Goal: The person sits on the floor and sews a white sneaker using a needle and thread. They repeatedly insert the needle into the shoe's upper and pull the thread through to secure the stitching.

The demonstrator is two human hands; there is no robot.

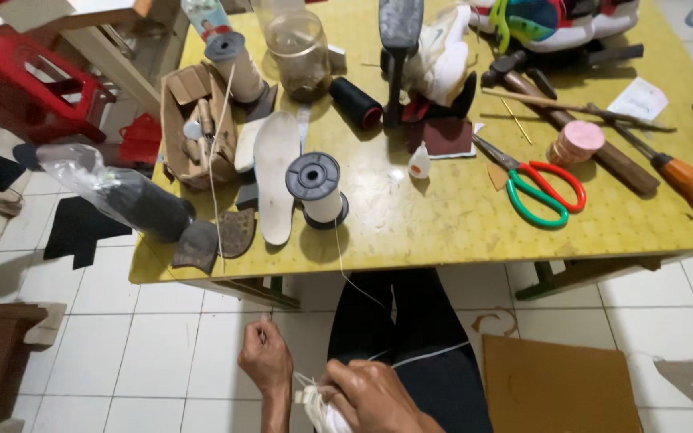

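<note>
Right, mid-stitch by the look of it. Right hand (374, 394) clamps a white bundled piece (322, 413) low over the lap; left hand (266, 361) pinches the white thread (346, 277) taut beside it. How much is already sewn, can't tell: the piece is mostly hidden. The thread runs up to the spool (316, 186) standing on the yellow surface (459, 216), beside a white insole (276, 180). Farther right, scissors (543, 190) lie idle.
</note>
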